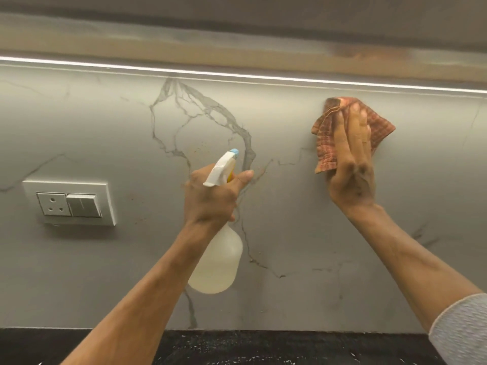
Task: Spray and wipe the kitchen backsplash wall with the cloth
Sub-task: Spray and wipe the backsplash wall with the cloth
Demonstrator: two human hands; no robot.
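Left hand (210,198) fingers curled around spray bottle (218,262); right hand (353,164) fingers flat, pressing cloth (328,143) against backsplash wall (105,127).

The neck and trigger of the spray bottle (218,262) sit hidden inside the curled fingers of the left hand (210,198). Under the flat fingers of the right hand (351,164), the middle of the cloth (328,143) is covered. Beyond the fingertips, the cabinet underside (237,35) is blurred.
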